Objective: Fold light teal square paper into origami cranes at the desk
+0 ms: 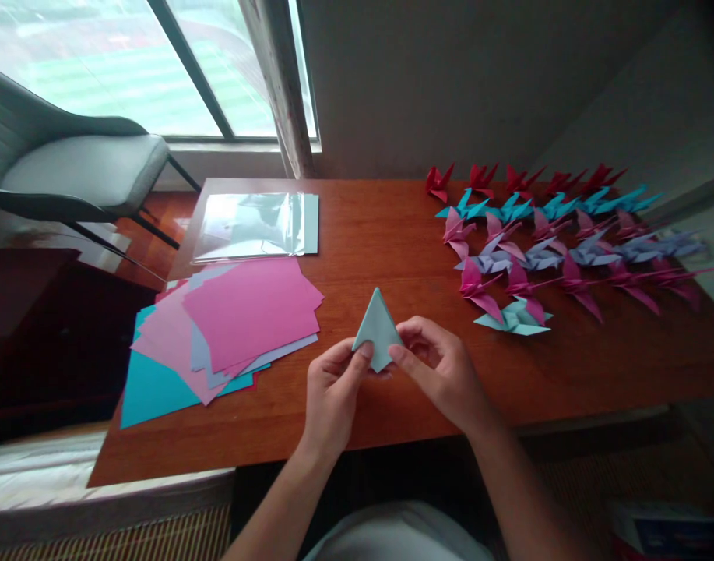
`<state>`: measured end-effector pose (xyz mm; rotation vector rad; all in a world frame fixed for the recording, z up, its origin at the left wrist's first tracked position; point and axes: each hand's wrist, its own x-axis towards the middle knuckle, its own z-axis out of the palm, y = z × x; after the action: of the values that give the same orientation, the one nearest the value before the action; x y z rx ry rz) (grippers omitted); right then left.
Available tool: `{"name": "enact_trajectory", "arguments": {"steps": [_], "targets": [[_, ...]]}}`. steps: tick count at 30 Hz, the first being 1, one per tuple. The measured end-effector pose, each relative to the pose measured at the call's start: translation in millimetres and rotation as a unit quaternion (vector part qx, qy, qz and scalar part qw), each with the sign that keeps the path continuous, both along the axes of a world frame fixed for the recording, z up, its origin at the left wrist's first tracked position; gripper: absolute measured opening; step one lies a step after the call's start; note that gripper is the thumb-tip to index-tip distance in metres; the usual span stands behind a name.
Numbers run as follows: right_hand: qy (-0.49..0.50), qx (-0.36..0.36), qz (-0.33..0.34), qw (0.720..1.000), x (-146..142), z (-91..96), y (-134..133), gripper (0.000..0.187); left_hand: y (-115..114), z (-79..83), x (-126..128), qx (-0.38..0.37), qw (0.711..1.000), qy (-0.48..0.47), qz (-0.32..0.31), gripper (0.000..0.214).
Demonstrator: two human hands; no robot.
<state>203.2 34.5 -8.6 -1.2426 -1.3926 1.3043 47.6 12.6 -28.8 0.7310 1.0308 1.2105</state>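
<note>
A pale green folded paper [378, 323], shaped like a narrow kite with its long point away from me, is held up over the table's front part. My left hand [338, 383] pinches its left lower edge, thumb on top. My right hand [441, 366] grips the right lower edge between thumb and fingers. The fingertips beneath the paper are mostly hidden. To the right stands a pale green paper crane [514, 318], in front of several rows of folded cranes, among them a magenta crane [478, 290] and a turquoise crane [465, 206].
Left of my hands lies a fanned pile of coloured paper sheets [257, 312]. Behind it is a clear plastic packet [248, 226] with pale green paper. The wooden table [368, 226] ends close to my body. A grey chair [82, 167] stands by the window at left.
</note>
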Motion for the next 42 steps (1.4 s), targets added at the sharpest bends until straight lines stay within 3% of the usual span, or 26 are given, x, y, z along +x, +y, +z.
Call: {"name": "enact_trajectory", "arguments": {"steps": [10,15,20,24,27,34,42], "targets": [[-0.056,0.001,0.009,0.998,21,3.7,0,0.020,2,5.0,1,0.002,0.999,0.027,-0.041,0.022],[-0.112,0.090,-0.033,0.989,8,-0.3,-5,0.012,1,-0.6,3,0.010,0.999,0.031,0.010,0.022],[-0.202,0.227,-0.133,0.943,-10,-10.2,-15,0.029,0,-1.4,5,0.023,0.999,0.015,0.026,0.022],[-0.297,0.315,-0.154,0.888,-16,-16.3,-21,0.038,2,-0.7,6,0.028,0.999,0.024,0.033,0.022],[-0.331,0.344,-0.163,0.863,-18,-17.6,-22,0.040,3,-1.2,7,0.030,0.998,0.026,0.041,0.022],[-0.280,0.319,-0.185,0.886,-23,-15.0,-15,0.010,1,2.3,9,0.079,0.993,0.089,0.017,0.020],[-0.316,0.310,-0.134,0.887,-25,-18.7,-11,0.012,-2,1.7,9,0.130,0.978,0.163,-0.016,0.031]]}}
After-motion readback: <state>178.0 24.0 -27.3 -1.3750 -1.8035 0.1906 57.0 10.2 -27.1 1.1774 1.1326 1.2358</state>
